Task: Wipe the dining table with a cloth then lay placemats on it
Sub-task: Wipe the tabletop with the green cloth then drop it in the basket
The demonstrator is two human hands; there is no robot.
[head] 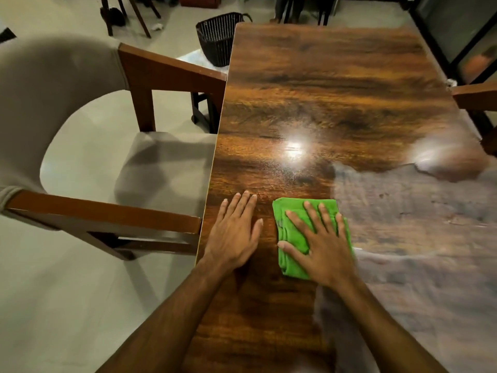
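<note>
Under the spread right fingers (314,215), pressed flat to the bench (322,90): cloth (293,234). Left fingers (242,208) straight, empty, resting just beside the right thumb. Wiping step, no placemats in view. Next, probably a sweep over the hazy patch (416,224) past the right little finger.

Wooden table (336,84); green cloth (293,238) on it

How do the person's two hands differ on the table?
The left hand lies on the bare table wood, fingers close together; the right hand presses a folded green cloth, fingers spread. The left hand is nearer the table's edge. Both are palm down, fingers straight.
</note>
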